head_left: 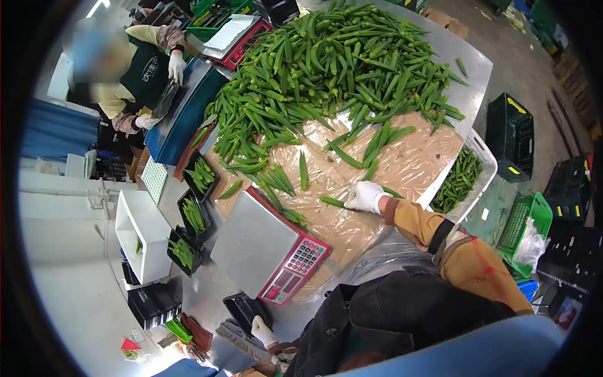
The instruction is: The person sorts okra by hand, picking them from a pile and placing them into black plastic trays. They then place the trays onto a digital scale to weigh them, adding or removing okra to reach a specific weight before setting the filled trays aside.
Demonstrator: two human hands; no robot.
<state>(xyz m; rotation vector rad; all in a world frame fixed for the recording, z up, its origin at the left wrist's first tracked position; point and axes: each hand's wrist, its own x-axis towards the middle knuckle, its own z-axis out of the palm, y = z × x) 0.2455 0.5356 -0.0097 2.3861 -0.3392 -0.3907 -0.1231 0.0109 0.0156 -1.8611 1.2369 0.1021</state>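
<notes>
My right hand (366, 198), in a white glove, is closed on a green okra pod (331, 201) over the plastic-covered brown sheet (402, 151). A large heap of okra (339, 63) spreads beyond it, with loose pods close to my fingers. Low in the view my left hand (262, 332), also gloved in white, grips the edge of a black tray (245, 309); no okra shows inside it. Between my hands stands a scale (257, 245) with a bare metal plate and a red keypad panel.
Black trays holding okra (193, 213) line the table's left side. A white basket of okra (461, 179) stands at the right, near a green crate (526, 229) and a dark crate (509, 138). Another person (141, 69) in white gloves works by a second scale (235, 41).
</notes>
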